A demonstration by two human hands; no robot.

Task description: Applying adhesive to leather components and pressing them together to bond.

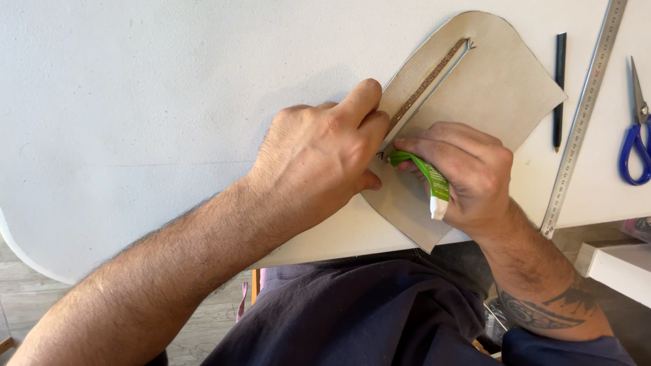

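White matte tabletop (135, 102) carries a rounded beige suede piece (502, 88) with a long slit, pinned by the curled, empty left hand (319, 159) while the right hand (468, 173) pinches a crumpled green tube (424, 173).

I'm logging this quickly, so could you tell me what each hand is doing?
Left hand: fingers curled, pressing on the leather piece.
Right hand: closed on a green tube.

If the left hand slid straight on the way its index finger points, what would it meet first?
Probably nothing solid: the left hand points up along the beige leather piece beside its long slit, then past the rounded edge onto bare white table.
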